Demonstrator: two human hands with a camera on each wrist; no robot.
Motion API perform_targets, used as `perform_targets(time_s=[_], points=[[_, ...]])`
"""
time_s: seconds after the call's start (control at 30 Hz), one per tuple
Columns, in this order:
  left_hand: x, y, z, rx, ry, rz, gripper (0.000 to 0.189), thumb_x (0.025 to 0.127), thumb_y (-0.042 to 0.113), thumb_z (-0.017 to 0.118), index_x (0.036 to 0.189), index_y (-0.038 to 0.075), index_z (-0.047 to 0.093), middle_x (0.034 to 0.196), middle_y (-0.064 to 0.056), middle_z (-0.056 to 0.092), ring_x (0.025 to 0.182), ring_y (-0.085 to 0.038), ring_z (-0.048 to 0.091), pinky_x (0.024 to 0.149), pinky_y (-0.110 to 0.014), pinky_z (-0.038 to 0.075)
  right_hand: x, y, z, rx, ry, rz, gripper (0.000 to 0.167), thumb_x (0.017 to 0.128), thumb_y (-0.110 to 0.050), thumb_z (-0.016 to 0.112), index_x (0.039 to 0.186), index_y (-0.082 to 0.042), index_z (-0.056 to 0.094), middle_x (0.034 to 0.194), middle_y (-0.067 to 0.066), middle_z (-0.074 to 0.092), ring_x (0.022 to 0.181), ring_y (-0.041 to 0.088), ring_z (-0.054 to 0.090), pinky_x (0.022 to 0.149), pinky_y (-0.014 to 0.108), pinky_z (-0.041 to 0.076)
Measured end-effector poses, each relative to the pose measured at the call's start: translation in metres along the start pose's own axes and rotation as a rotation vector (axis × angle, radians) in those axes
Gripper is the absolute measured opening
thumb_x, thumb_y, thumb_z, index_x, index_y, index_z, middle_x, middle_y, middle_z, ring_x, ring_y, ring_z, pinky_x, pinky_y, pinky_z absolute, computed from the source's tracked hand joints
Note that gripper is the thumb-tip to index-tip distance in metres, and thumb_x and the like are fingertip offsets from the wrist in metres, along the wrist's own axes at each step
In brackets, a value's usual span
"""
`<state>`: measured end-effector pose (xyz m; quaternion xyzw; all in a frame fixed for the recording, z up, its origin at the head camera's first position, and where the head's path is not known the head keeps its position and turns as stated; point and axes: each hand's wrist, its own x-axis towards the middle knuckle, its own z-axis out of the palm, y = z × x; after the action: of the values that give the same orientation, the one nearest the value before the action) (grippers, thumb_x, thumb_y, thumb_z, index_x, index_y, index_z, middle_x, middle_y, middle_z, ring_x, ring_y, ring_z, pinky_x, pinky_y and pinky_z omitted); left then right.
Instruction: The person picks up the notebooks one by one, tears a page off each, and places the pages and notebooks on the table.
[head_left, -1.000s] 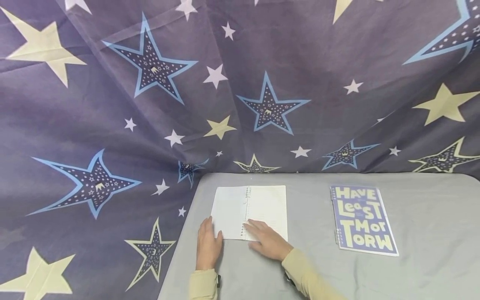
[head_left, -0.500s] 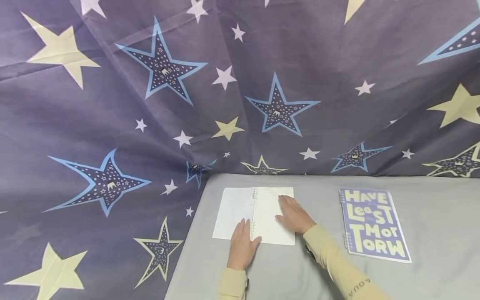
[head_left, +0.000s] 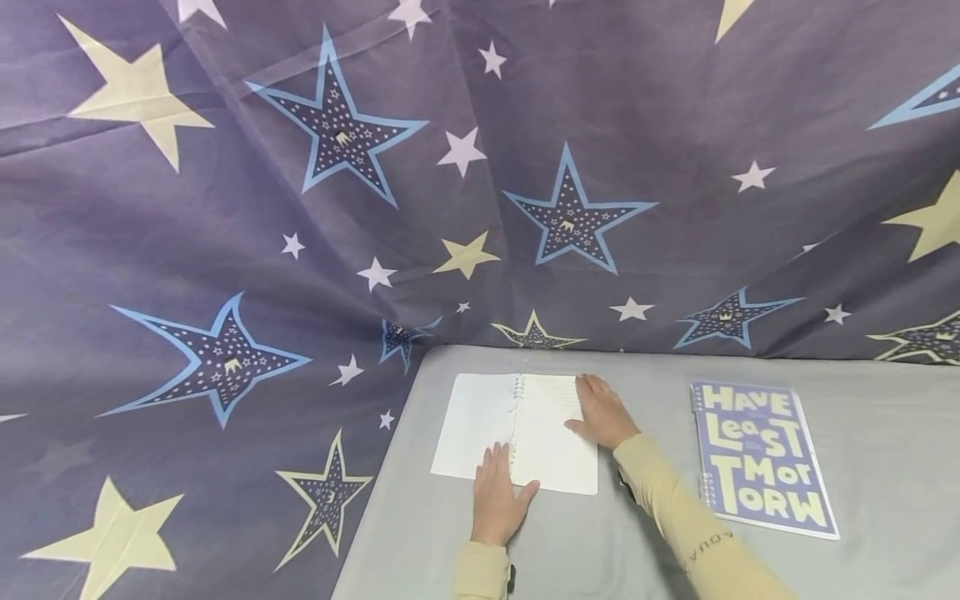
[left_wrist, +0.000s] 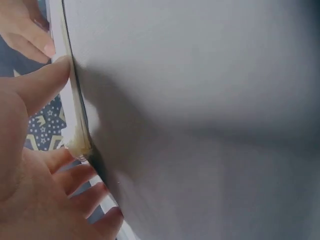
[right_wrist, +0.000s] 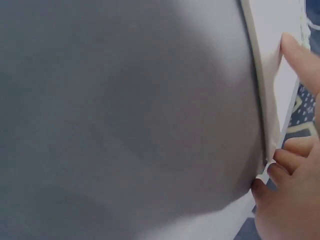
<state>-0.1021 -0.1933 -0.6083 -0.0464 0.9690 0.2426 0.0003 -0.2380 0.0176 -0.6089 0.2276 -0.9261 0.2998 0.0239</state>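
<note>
A spiral-bound notebook [head_left: 551,450] lies spread on the grey surface, its pages pale and faintly ruled on the right side. My left hand [head_left: 498,497] rests at its front edge beside the wire binding, fingers extended over the paper and thumb out to the right. In the left wrist view, the thumb of the left hand [left_wrist: 45,190] touches the notebook's edge [left_wrist: 77,117]. My right hand [head_left: 606,414] lies along the upper right page edge, fingers reaching toward the far corner. In the right wrist view, its thumb [right_wrist: 299,55] presses the page [right_wrist: 265,30], which bends slightly.
To the right lies a closed spiral notebook [head_left: 765,454] with a purple cover and large pale lettering. Grey cloth [head_left: 645,550] covers the table. Behind and to the left hangs a dark purple curtain [head_left: 405,208] printed with stars.
My right hand has moved from the binding to the right page's upper edge. The left hand has shifted right, from the left page's edge to the binding. The head view has turned slightly left.
</note>
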Motion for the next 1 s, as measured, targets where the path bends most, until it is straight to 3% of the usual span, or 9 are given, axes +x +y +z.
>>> perform_targets(time_s=[0.1,0.2,0.5,0.8,0.93,1.0], points=[[0.0,0.004,0.001,-0.003,0.004,-0.006,0.082,0.087,0.037,0.072,0.151,0.001,0.036,0.158,-0.019,0.034,0.148,-0.037,0.027,0.122,-0.055,0.021,0.006,0.01,-0.006,0.03,-0.075,0.078,0.104,0.077,-0.037,0.084,0.147,0.016,0.028,0.152,0.036,0.031,0.144,0.049,0.026,0.122,0.057,0.02],[-0.001,0.005,0.001,-0.002,-0.01,-0.018,0.082,0.086,0.036,0.073,0.151,0.002,0.037,0.158,-0.018,0.035,0.148,-0.037,0.027,0.122,-0.054,0.022,0.009,0.015,-0.01,0.025,-0.127,0.116,0.113,0.074,-0.044,0.085,0.148,0.016,0.024,0.154,0.034,0.029,0.145,0.048,0.024,0.124,0.054,0.017],[-0.001,0.004,-0.003,-0.026,-0.02,-0.017,0.082,0.087,0.037,0.073,0.151,0.002,0.036,0.158,-0.019,0.034,0.148,-0.038,0.026,0.122,-0.055,0.021,0.013,0.013,-0.01,-0.017,-0.119,0.108,0.114,0.071,-0.048,0.087,0.147,0.014,0.029,0.145,0.032,0.037,0.136,0.047,0.033,0.117,0.059,0.029],[0.0,0.002,-0.001,-0.015,-0.028,-0.019,0.083,0.086,0.039,0.072,0.151,0.002,0.035,0.158,-0.018,0.033,0.148,-0.038,0.026,0.123,-0.055,0.02,0.012,0.008,-0.013,-0.061,-0.125,0.088,0.105,0.074,-0.047,0.085,0.145,0.013,0.035,0.146,0.031,0.039,0.135,0.047,0.035,0.116,0.06,0.031],[0.001,0.0,-0.003,-0.01,-0.031,-0.013,0.084,0.087,0.04,0.072,0.151,0.002,0.035,0.159,-0.019,0.032,0.149,-0.038,0.025,0.123,-0.055,0.02,0.012,0.005,-0.014,-0.075,-0.087,0.07,0.094,0.075,-0.043,0.085,0.139,0.013,0.045,0.142,0.027,0.046,0.133,0.044,0.039,0.114,0.058,0.034],[0.001,0.0,-0.003,-0.013,-0.027,-0.012,0.084,0.086,0.039,0.072,0.151,0.002,0.035,0.159,-0.019,0.033,0.148,-0.038,0.025,0.122,-0.055,0.02,0.012,0.004,-0.013,-0.083,-0.03,0.051,0.08,0.077,-0.036,0.085,0.133,0.011,0.053,0.134,0.025,0.052,0.128,0.041,0.044,0.11,0.057,0.04]])
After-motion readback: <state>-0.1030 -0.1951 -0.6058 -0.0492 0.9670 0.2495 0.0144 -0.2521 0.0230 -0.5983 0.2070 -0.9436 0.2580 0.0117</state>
